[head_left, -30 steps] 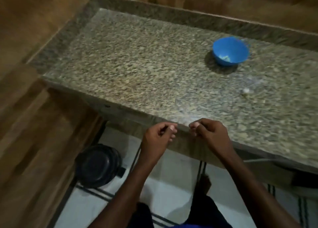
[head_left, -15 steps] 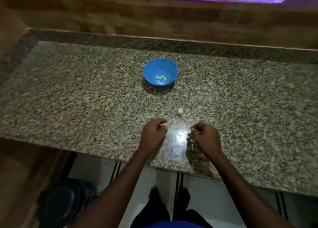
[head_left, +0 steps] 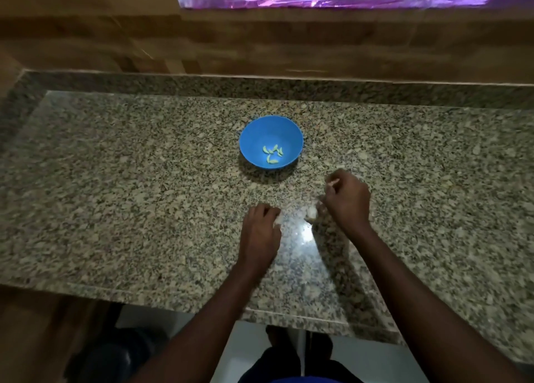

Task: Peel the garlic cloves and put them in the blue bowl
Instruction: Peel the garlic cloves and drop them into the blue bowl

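A small white garlic piece lies on the speckled table, just beside the right hand. That hand's fingers pinch a pale bit. The left hand is curled; what it holds is unclear. Peeled cloves sit in the blue bowl

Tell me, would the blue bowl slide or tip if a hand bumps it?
The blue bowl looks like thin plastic holding only a few peeled cloves, so probably light. On the polished granite counter it would likely slide; its narrow base could let it tip.

Home kitchen — granite counter
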`<state>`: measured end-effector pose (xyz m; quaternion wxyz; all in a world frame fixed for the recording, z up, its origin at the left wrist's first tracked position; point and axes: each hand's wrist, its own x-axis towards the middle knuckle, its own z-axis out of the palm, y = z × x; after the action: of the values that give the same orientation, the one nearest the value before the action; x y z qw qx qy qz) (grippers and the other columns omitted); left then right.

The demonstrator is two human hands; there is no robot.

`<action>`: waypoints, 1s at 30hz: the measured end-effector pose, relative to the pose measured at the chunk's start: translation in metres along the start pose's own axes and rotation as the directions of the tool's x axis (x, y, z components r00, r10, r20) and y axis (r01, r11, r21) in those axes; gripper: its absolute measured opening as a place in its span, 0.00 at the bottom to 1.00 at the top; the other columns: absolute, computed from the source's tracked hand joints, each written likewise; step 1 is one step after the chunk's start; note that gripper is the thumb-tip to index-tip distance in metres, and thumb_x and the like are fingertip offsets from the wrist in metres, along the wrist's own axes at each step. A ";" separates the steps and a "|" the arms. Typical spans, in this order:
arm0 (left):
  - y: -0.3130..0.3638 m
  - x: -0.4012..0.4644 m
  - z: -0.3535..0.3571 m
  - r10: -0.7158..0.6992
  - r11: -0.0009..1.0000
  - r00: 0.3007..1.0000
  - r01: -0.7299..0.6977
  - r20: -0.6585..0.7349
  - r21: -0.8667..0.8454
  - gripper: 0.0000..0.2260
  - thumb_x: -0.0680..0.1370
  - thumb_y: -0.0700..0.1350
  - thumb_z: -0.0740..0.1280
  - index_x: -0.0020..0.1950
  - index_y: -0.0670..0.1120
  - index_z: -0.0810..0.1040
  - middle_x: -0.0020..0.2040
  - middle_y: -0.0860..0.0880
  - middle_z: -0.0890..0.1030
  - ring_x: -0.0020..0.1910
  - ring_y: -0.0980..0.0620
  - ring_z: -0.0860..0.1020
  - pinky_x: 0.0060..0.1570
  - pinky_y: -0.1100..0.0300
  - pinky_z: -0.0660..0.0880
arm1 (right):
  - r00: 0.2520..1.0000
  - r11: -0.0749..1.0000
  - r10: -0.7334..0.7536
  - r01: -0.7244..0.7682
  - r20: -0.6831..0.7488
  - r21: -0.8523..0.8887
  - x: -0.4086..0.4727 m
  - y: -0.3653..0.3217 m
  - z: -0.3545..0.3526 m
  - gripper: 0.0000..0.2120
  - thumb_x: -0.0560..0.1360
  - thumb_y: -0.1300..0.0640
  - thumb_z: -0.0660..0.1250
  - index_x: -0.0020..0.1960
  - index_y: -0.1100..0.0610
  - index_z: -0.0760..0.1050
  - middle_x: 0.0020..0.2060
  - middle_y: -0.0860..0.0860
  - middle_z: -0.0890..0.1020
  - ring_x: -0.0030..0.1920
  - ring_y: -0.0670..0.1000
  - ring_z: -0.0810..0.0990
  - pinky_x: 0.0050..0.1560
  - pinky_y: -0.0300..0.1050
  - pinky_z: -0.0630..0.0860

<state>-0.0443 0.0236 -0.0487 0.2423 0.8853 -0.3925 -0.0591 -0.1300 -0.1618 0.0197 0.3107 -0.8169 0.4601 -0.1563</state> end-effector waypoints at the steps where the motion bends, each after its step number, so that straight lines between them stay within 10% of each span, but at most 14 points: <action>1: -0.001 0.002 -0.001 0.003 1.000 1.000 -0.002 0.005 -0.009 0.15 0.75 0.41 0.67 0.62 0.42 0.79 0.55 0.45 0.76 0.54 0.42 0.73 0.53 0.46 0.75 | 0.999 0.999 -0.032 0.032 0.003 0.040 0.010 -0.017 0.003 0.06 0.75 0.59 0.70 0.50 0.51 0.82 0.39 0.52 0.84 0.38 0.53 0.82 0.40 0.45 0.78; 12: -0.010 0.009 -0.001 -0.013 0.993 0.999 0.019 0.049 -0.117 0.15 0.76 0.44 0.64 0.62 0.46 0.78 0.55 0.48 0.75 0.57 0.45 0.72 0.56 0.49 0.73 | 0.951 0.957 -0.289 0.290 0.113 0.011 0.071 -0.107 0.045 0.05 0.74 0.51 0.74 0.45 0.53 0.83 0.40 0.51 0.86 0.43 0.53 0.84 0.39 0.45 0.76; 17: 0.007 0.016 0.003 -0.043 0.935 0.994 0.076 0.102 -0.346 0.15 0.78 0.41 0.70 0.65 0.43 0.80 0.56 0.45 0.80 0.56 0.46 0.79 0.55 0.53 0.76 | 0.993 0.992 -0.112 0.114 -0.039 0.053 0.037 -0.050 0.005 0.08 0.76 0.52 0.70 0.44 0.56 0.83 0.36 0.51 0.84 0.37 0.51 0.81 0.38 0.43 0.76; 22: 0.046 0.031 0.009 -0.039 0.917 0.973 0.126 0.229 -0.378 0.18 0.76 0.41 0.72 0.66 0.45 0.80 0.52 0.47 0.77 0.49 0.50 0.75 0.45 0.60 0.66 | 0.946 0.976 0.197 -0.215 0.257 0.044 -0.010 0.028 0.007 0.07 0.73 0.55 0.72 0.38 0.55 0.84 0.32 0.53 0.84 0.35 0.54 0.84 0.40 0.46 0.79; 30: 0.076 0.023 0.003 -0.214 0.677 0.934 0.353 0.286 -0.645 0.13 0.73 0.33 0.75 0.56 0.42 0.84 0.45 0.45 0.82 0.36 0.63 0.79 0.36 0.71 0.74 | 0.845 0.745 0.212 -0.465 0.491 0.479 -0.028 0.051 -0.003 0.01 0.76 0.67 0.71 0.46 0.65 0.81 0.36 0.71 0.82 0.34 0.62 0.81 0.44 0.66 0.82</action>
<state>-0.0805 -0.0383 -0.0134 0.5024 0.7724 -0.2205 -0.3200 -0.1798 -0.1589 -0.0106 0.6567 -0.5961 0.4586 -0.0554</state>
